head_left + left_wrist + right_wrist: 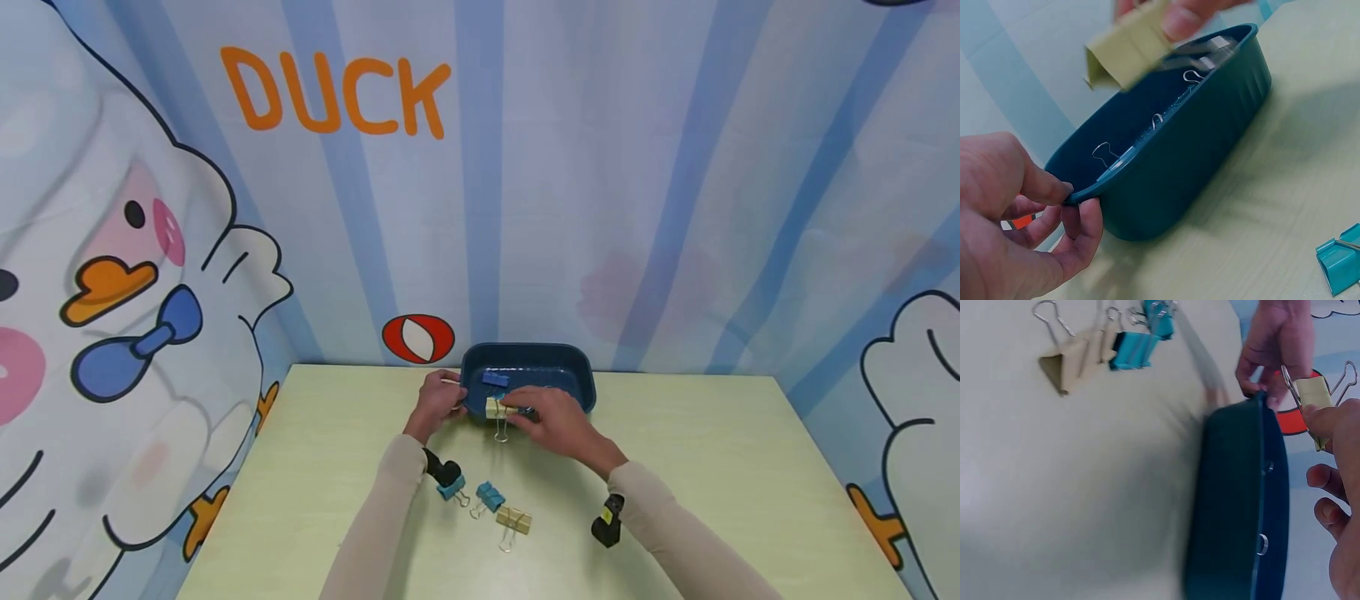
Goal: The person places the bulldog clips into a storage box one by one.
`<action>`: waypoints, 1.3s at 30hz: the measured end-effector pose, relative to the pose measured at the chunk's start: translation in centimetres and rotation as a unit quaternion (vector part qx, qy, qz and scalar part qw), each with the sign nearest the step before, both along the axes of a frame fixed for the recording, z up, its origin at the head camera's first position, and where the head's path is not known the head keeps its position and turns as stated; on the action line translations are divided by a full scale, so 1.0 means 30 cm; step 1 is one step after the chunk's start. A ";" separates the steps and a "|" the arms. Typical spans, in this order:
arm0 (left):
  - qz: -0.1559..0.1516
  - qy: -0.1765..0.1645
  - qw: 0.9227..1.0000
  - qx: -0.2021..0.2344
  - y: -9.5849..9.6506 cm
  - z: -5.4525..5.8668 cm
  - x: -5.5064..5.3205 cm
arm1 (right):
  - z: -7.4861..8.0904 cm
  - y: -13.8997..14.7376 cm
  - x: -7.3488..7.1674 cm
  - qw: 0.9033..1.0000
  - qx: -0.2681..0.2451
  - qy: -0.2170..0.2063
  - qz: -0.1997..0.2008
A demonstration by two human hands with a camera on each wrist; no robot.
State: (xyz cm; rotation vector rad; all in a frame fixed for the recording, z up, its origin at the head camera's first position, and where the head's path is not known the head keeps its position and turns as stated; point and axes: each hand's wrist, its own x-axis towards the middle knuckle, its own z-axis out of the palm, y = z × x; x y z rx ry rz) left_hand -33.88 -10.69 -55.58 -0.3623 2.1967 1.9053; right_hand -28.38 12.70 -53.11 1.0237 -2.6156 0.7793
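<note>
A dark blue plastic bin (pixel 528 344) stands at the back of the table, several binder clips inside it, among them a blue one (pixel 495 379). My left hand (pixel 438 402) pinches the bin's left rim; in the left wrist view thumb and fingers lie on both sides of the bin wall (pixel 1166 181). Over the front of the bin, my right hand (pixel 558 422) holds a pale yellow binder clip (pixel 1314 394) between thumb and fingers. Both wire handles of that clip stick out. It hangs above the rim, apart from the bin.
Nearer me on the table (pixel 337 467) lie two teal binder clips (pixel 491 497) and one yellow binder clip (pixel 513 521). One teal clip (pixel 452 487) is close by my left wrist. A printed cloth backdrop (pixel 540 208) rises behind the table's back edge.
</note>
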 end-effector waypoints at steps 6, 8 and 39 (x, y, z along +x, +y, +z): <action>0.006 -0.006 1.000 -0.008 -0.002 0.001 -0.005 | 0.083 0.035 -0.061 1.000 -0.002 0.024 -0.009; 0.007 -0.010 1.000 -0.009 -0.002 0.000 -0.006 | 0.106 0.049 -0.082 0.999 -0.005 0.034 -0.016; 0.015 -0.016 1.000 -0.022 0.003 0.001 -0.009 | 0.190 0.115 -0.183 0.996 -0.012 0.027 -0.088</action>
